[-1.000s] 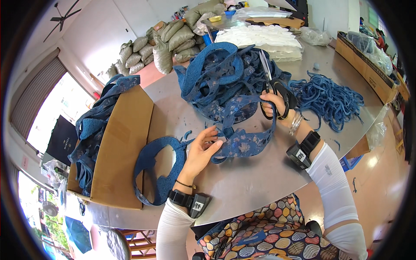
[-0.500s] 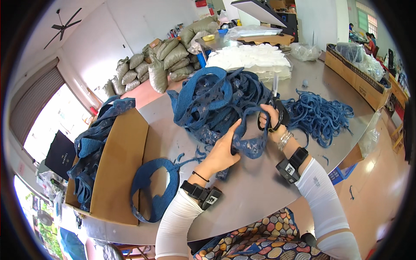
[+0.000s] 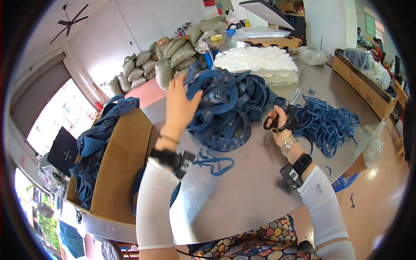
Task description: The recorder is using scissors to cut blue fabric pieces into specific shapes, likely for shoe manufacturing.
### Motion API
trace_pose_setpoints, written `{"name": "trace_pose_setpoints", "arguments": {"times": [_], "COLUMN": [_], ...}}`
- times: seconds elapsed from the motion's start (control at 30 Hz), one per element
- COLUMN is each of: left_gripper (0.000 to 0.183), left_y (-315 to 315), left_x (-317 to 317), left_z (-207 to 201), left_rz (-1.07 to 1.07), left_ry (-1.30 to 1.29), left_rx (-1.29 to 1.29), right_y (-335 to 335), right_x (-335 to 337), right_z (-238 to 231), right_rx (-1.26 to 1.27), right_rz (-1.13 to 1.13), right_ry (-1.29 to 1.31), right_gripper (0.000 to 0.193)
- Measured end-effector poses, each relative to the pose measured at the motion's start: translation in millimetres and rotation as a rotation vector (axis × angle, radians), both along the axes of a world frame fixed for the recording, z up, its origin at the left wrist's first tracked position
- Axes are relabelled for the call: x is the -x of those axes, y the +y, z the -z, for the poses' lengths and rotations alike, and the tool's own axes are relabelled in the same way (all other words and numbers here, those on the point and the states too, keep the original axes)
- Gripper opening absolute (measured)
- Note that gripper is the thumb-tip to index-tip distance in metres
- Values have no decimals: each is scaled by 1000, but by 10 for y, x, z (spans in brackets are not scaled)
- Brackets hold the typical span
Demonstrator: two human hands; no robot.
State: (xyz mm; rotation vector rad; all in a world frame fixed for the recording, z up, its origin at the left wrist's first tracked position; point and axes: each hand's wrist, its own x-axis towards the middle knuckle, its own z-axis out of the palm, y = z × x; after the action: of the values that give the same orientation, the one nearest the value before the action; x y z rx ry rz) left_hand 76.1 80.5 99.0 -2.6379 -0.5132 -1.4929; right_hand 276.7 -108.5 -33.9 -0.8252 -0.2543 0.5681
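Observation:
My right hand [image 3: 281,121] grips black-handled scissors [image 3: 291,116], their blades pointing up and away beside the heap of thin blue cords [image 3: 327,123]. At the left edge of a large tangled pile of blue patterned lace strips [image 3: 227,138], my left hand [image 3: 180,106] is raised, thumb spread apart from the fingers. A blurred blue strip [image 3: 193,73] shows by its fingertips; whether they touch it I cannot tell. Thin blue cord pieces [image 3: 223,168] lie loose on the metal table [image 3: 247,195], between the pile and me.
On the left, a cardboard box [image 3: 123,173] is filled with blue lace strips [image 3: 93,143]; another strip lies beside it, partly behind my left forearm. Stacked white sheets [image 3: 255,60] stand behind the pile. A long cardboard box [image 3: 364,84] holds plastic-wrapped things at the far right.
My left hand has moved left and away from me, off the lace strip it was handling, to the pile's left side. My right hand has drawn slightly right and nearer, still with the scissors.

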Motion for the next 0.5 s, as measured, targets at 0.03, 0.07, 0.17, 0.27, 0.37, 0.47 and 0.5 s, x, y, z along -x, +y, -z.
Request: {"name": "trace_pose_setpoints", "arguments": {"times": [0.03, 0.07, 0.17, 0.27, 0.37, 0.47, 0.5], "left_gripper": [52, 49, 89, 106, 88, 64, 44], "left_y": [-131, -294, -488, -878, -1164, -1153, -1198], "left_x": [125, 251, 817, 882, 832, 808, 771], "left_z": [110, 284, 1059, 1157, 1173, 1377, 1404], "left_rz": [10, -44, -376, -344, -228, 104, 195], "left_ry": [50, 146, 547, 836, 977, 861, 675], "left_rx": [32, 200, 231, 667, 597, 518, 496], "right_y": [-1, 15, 112, 128, 78, 94, 97], "right_x": [-3, -10, 128, 163, 156, 176, 170], "right_z": [-16, 1, -12, -3, -10, -36, -44], "right_rx": [-6, 39, 98, 102, 83, 65, 62], "right_rz": [0, -19, -49, -37, -12, 13, 24], "right_ry": [-29, -35, -71, -118, -170, -186, -191], "right_gripper": [27, 26, 26, 26, 23, 24, 24]}}
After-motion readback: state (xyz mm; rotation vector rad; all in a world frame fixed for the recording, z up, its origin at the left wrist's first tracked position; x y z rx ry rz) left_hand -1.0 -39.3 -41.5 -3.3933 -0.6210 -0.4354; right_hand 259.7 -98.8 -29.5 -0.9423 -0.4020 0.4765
